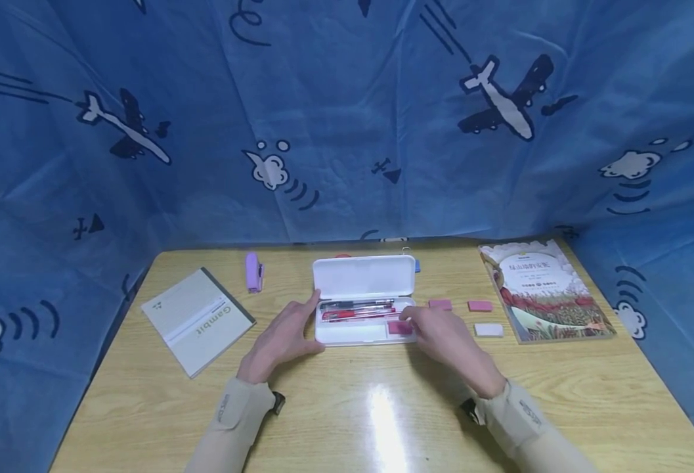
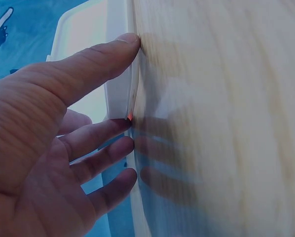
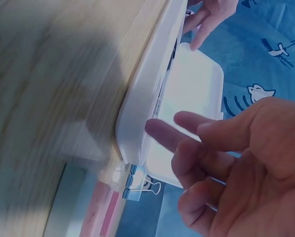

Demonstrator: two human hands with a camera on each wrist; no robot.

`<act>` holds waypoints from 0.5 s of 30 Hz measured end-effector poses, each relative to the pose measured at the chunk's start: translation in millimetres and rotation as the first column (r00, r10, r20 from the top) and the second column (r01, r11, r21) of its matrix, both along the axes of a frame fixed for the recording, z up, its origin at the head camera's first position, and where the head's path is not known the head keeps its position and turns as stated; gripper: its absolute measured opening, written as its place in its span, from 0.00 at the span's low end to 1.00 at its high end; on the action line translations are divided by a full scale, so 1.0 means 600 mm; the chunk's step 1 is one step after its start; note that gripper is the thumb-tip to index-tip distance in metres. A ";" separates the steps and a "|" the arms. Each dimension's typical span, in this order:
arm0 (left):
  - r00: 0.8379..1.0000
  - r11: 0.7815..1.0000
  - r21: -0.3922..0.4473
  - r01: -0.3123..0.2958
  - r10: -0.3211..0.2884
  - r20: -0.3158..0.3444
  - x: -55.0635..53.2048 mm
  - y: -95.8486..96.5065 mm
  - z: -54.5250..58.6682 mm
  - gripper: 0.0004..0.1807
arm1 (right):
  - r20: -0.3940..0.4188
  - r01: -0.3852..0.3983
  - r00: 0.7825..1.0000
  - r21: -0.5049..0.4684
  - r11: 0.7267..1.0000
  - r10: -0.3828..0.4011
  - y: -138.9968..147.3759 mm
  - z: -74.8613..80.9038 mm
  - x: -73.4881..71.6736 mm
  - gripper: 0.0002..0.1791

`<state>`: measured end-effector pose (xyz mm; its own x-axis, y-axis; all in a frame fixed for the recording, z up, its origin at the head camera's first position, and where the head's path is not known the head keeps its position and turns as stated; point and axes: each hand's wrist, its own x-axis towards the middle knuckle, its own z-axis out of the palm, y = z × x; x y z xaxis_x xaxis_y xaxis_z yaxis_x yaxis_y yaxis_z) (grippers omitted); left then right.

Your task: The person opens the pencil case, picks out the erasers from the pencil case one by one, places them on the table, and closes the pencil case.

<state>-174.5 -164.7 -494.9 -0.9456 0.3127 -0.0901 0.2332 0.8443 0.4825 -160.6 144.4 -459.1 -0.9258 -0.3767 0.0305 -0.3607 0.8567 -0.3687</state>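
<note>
An open white pencil case (image 1: 358,339) lies on the table with its lid (image 1: 363,277) tipped back. Several pens (image 1: 358,312), black and red, lie in its long compartment. A pink eraser (image 1: 400,327) sits in the small compartment at the front right. My left hand (image 1: 284,334) holds the case's left end, thumb at the front corner and index finger by the back corner. Over the right end is my right hand (image 1: 447,334), index finger reaching past the rim. In the right wrist view, nothing shows between the right hand's loosely bent fingers (image 3: 162,133).
Two pink erasers, one a far-right eraser (image 1: 480,306), and a white eraser (image 1: 488,330) lie right of the case. Beyond them is a picture-covered book (image 1: 550,295). A notebook (image 1: 199,322) and purple stapler (image 1: 254,272) stand left. A binder clip (image 3: 137,185) shows behind the case.
</note>
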 end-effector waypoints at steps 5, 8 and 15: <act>1.000 1.000 -0.006 0.001 -0.001 0.002 -0.001 0.000 0.001 0.61 | 0.032 0.028 0.999 0.019 0.999 -0.028 -0.008 0.004 0.003 0.15; 1.000 1.000 -0.008 0.002 -0.002 0.002 -0.001 0.000 0.002 0.61 | 0.033 0.041 0.999 0.033 0.999 -0.042 -0.011 0.006 0.005 0.12; 1.000 1.000 -0.003 0.005 -0.005 0.001 -0.001 0.000 0.000 0.61 | 0.071 0.061 0.995 0.062 0.996 -0.065 -0.018 0.002 0.002 0.13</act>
<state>-175.3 -164.6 -494.7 -0.9437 0.3176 -0.0922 0.2371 0.8442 0.4807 -159.5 133.8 -458.1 -0.9466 -0.3170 -0.0585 -0.2797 0.8980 -0.3397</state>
